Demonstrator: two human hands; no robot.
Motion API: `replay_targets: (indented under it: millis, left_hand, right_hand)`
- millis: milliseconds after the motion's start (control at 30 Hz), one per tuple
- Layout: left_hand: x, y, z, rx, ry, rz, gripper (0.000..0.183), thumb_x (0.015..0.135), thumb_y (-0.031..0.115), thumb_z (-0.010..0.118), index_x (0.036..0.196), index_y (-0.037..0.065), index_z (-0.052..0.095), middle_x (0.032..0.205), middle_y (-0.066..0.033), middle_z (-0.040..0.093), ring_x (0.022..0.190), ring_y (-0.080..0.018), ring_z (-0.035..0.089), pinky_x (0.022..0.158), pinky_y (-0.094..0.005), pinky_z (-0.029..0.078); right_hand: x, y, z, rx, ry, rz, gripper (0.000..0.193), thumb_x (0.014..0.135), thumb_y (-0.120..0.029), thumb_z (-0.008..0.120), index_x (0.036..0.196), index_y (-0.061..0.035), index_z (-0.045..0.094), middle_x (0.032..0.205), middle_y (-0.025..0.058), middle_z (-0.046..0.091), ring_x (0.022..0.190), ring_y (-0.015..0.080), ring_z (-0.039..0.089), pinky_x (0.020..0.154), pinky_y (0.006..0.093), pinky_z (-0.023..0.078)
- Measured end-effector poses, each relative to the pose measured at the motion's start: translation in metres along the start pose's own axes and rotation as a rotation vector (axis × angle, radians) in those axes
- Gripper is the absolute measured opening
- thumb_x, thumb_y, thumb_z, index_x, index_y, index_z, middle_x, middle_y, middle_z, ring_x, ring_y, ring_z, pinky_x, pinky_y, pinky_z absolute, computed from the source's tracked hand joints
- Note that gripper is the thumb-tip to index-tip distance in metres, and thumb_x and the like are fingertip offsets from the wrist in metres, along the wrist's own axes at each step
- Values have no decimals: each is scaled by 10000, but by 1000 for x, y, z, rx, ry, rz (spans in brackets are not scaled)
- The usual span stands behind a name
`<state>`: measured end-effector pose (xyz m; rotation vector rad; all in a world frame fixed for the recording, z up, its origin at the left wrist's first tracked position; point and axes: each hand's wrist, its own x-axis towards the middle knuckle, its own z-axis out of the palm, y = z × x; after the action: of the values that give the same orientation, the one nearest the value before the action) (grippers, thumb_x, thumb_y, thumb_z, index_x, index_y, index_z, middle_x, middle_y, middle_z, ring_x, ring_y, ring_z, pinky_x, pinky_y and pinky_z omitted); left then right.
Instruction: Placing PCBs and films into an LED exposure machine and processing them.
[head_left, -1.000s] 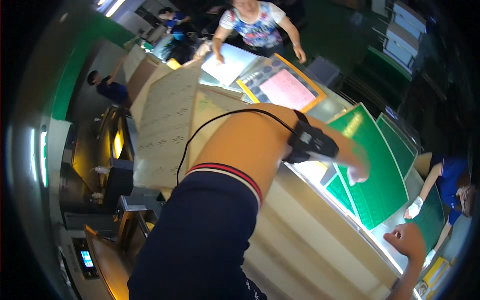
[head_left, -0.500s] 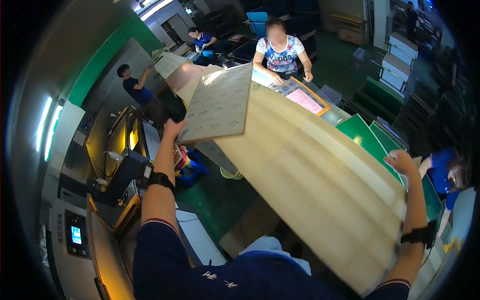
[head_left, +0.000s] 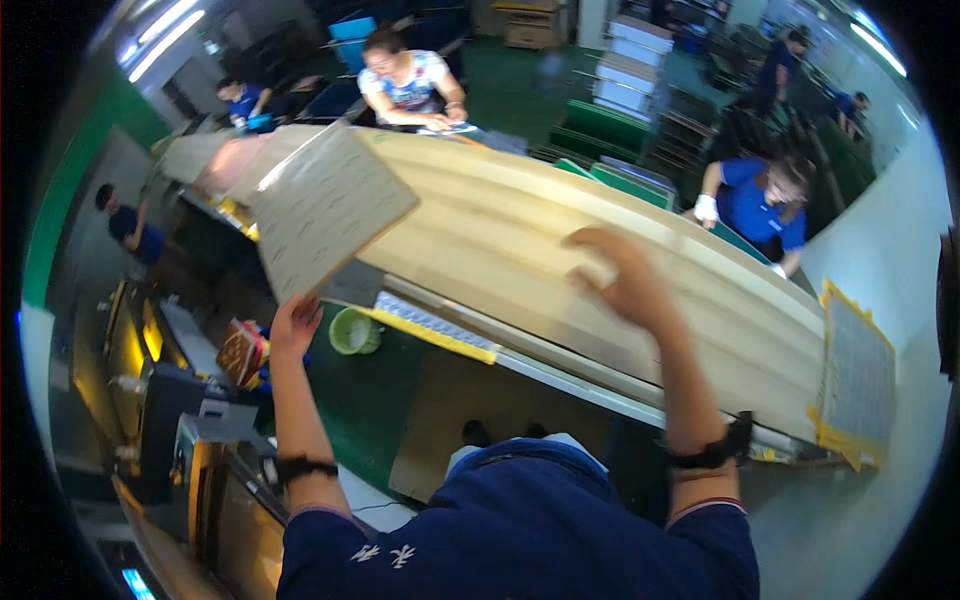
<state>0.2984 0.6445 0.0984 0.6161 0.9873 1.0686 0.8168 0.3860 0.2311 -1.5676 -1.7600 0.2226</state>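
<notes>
My left hand (head_left: 297, 325) pinches the near corner of a flat grey panel (head_left: 330, 205) with a faint repeated print and a thin brown edge. The panel hangs tilted over the left part of a long pale worktable (head_left: 500, 230), hiding some of its top. Over the middle of the table, my right hand (head_left: 630, 275) is raised with thumb and fingers apart, holding nothing. It is slightly blurred.
Across the table stand a person in a patterned top (head_left: 410, 85) and, farther right, one in blue with a white glove (head_left: 765, 200). A green basket (head_left: 353, 332) is below the near edge. A yellow-taped frame (head_left: 858, 375) stands at the right end. Dark machines (head_left: 190, 400) line the left.
My view has swung right. The panel has turned and tilted in my left hand. My right hand, earlier near the green boards with curled fingers, is now opened over the table.
</notes>
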Motion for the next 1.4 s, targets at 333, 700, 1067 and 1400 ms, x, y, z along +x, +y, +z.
replay_targets:
  millis: [333,700,1067,1400]
  left_hand:
    - [-228,-74,-74,-143,281,406,418,912,131,604,1289,-25,512,1206,-151,623,1057,-267,630,932,-386,528]
    - [-482,-202,-123,-414,694,677,361,948,59,540,1304,5,513,1264,-149,592,1140,-286,596,1010,-462,487]
    - [-575,-282,-257,-953,1158,1047,270,978,69,522,1240,22,484,1297,-143,535,1145,-332,579,1052,-492,465]
    - [-661,-158,-272,-213,1942,994,447,1008,292,502,1374,39,463,1350,-175,540,1200,-300,563,995,-442,452]
  right_hand:
    - [-34,-136,188,325,-124,-543,596,741,-203,772,1299,-180,562,1427,122,459,1385,310,379,1146,493,278]
    - [-86,-299,392,265,-522,-1056,593,763,-72,616,1326,-256,589,1420,43,523,1339,274,453,1114,495,305]
    - [-227,-516,608,524,-815,-1711,481,823,-29,619,1249,-252,624,1320,3,583,1259,261,510,1080,512,348]
    - [-333,-597,778,175,-1428,-1827,419,974,-307,533,1390,-310,484,1578,-11,268,1482,260,176,1134,680,99]
